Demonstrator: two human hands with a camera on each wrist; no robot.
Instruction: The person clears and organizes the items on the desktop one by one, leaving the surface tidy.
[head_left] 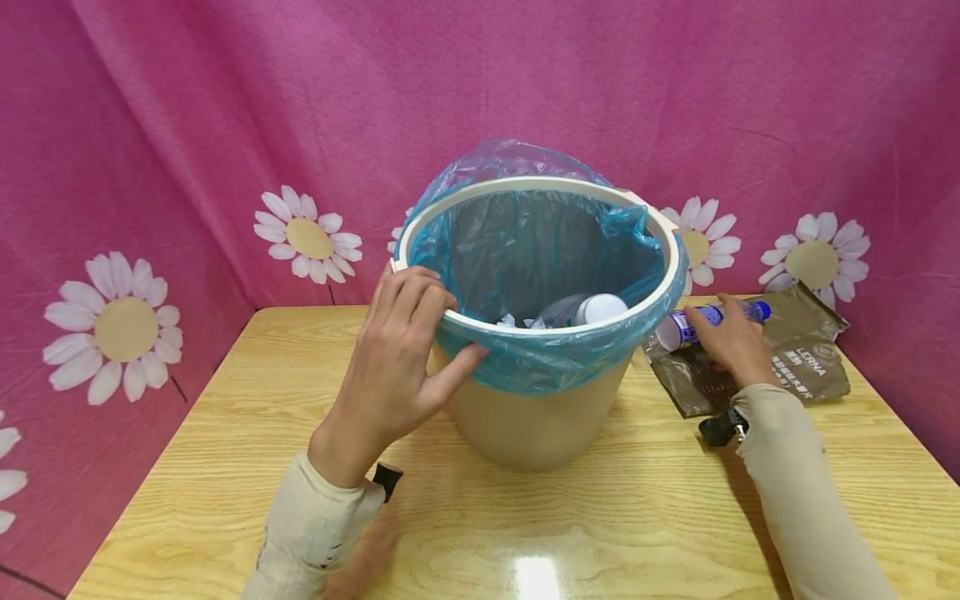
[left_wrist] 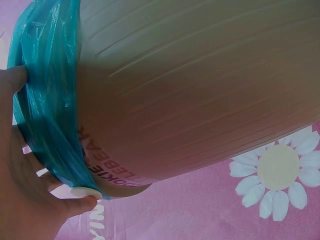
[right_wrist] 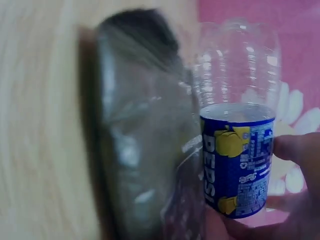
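A beige plastic bin [head_left: 532, 417] stands on the wooden table [head_left: 525, 533], lined with a blue bag [head_left: 540, 250] held under a white rim ring [head_left: 660, 233]. My left hand [head_left: 453, 327] grips the near-left rim, fingers over the ring and thumb on the liner outside. The left wrist view shows the bin's wall [left_wrist: 200, 90] and blue liner [left_wrist: 45, 100] close up. My right hand [head_left: 716, 321] holds a clear Pepsi bottle [head_left: 682, 327] with a blue label, lying just right of the bin. In the right wrist view the bottle [right_wrist: 237, 150] is gripped at its label.
Discarded bottles [head_left: 592, 308] lie at the bottom of the bin. Beneath the Pepsi bottle a flat grey-brown packet [head_left: 810, 358] lies on the table. Pink cloth with daisies [head_left: 307, 237] closes in the back and both sides.
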